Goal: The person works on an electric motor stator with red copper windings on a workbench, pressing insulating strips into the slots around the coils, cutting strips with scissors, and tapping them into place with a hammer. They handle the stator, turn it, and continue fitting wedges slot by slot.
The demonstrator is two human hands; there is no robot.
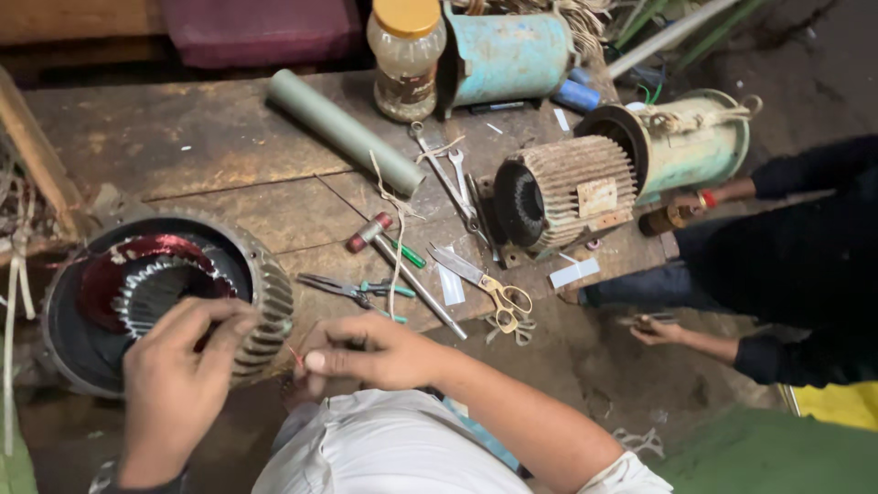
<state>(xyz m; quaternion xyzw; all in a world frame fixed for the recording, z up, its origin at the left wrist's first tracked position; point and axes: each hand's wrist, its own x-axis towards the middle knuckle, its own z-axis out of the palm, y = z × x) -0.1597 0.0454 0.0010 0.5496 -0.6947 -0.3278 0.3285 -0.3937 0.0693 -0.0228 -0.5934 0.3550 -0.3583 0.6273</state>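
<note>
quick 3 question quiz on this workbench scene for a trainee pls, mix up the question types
1. True or false: the left hand rests on the ribbed rim of the round motor shell with red wire inside.
2. Which tool lies nearest the right hand? A) jar B) pliers C) grey pipe
3. Fill in: the scissors have ____ coloured handles.

Key
1. True.
2. B: the pliers lie just above that hand; the jar and grey pipe sit further up the wooden bench.
3. Yellow.
</note>
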